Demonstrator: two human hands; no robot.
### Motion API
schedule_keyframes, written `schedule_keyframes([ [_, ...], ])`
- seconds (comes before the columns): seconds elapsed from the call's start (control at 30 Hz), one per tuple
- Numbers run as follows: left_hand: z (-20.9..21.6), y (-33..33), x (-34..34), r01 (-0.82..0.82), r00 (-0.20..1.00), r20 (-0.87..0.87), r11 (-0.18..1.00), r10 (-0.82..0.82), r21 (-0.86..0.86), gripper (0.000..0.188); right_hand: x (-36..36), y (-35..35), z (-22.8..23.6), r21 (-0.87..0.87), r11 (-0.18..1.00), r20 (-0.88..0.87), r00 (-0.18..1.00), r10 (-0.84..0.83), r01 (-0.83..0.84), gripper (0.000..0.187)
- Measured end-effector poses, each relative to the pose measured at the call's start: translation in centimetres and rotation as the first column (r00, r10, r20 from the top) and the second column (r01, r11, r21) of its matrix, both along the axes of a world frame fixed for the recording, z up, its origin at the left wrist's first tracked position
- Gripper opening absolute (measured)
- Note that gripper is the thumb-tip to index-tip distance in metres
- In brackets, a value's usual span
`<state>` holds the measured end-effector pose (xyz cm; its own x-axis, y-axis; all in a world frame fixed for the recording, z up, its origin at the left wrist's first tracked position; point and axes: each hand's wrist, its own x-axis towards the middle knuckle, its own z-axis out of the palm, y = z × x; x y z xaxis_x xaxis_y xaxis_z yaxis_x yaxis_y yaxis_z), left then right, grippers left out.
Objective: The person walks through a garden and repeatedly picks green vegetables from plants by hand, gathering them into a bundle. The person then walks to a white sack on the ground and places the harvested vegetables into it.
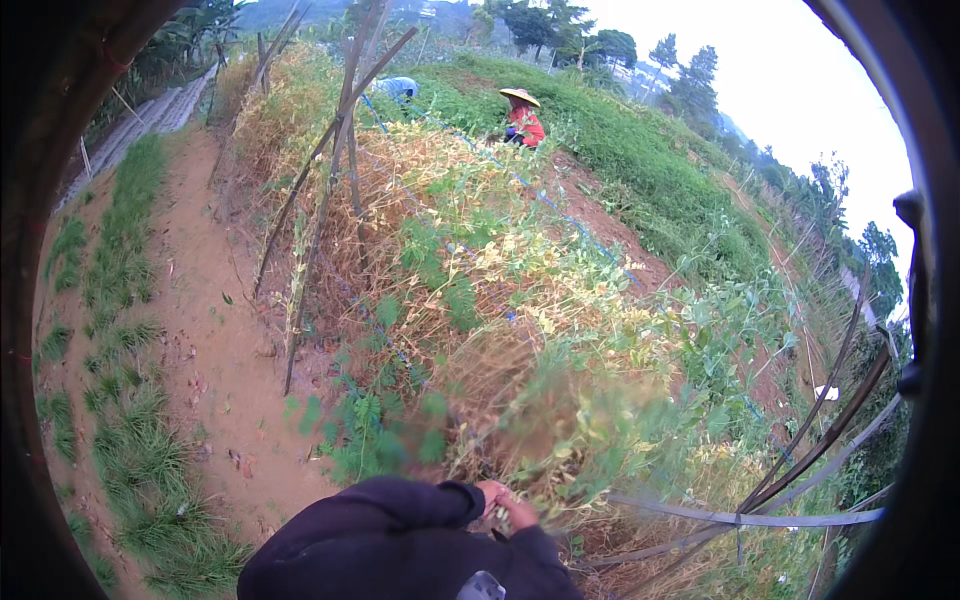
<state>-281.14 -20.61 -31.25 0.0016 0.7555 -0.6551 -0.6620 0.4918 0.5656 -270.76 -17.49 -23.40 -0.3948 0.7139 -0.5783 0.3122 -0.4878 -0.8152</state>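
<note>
Dark navy fabric covers the arms of a person bent over a field plot, the two bare hands brought together at the edge of a tangled, straw-yellow and green bank of drying vines [480, 225]. The left hand [489, 494] and the right hand [520, 514] are close beside each other, fingers curled inward (small pale bits show between them, too small to identify). Whether the fingers pinch a stem or are merely pressed together cannot be told. The vines rise just beyond the grip, and the leafy growth nearest it is blurred.

Left of the grip, a bare, reddish-brown earthen path [225, 400] runs past a strip of tufted green grass [135, 300]. Beyond the grip and to its left, thin, weathered wooden stakes [325, 200] cross near their tops. A taut blue cord [545, 198] stretches over the vines ahead of the hands. To the right of the grip, a flat, greyish strip [790, 519] meets slender, dark poles [868, 385].

Well beyond the grip, a co-worker in a red top and wide, pale-brimmed hat [525, 124] is low among the greenery; farther left, a second person in light blue [400, 88] is partly hidden by plants.
</note>
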Motion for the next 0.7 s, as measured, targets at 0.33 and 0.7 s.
schedule_keyframes([
  [0.33,1.5,0.8,-1.8,-0.055,0.991,0.115,0.986,0.074,-0.156,0.026,0.6,-0.2,-0.8,-0.344,0.937,-0.209,0.978,-0.005,-0.069,0.014],
  [0.7,-6.0,4.6,-1.1,0.563,0.771,-0.45,0.813,-0.45,0.152,0.02,1.1,-4.2,3.1,-0.323,0.946,-0.192,0.977,-0.096,0.03,0.015],
])
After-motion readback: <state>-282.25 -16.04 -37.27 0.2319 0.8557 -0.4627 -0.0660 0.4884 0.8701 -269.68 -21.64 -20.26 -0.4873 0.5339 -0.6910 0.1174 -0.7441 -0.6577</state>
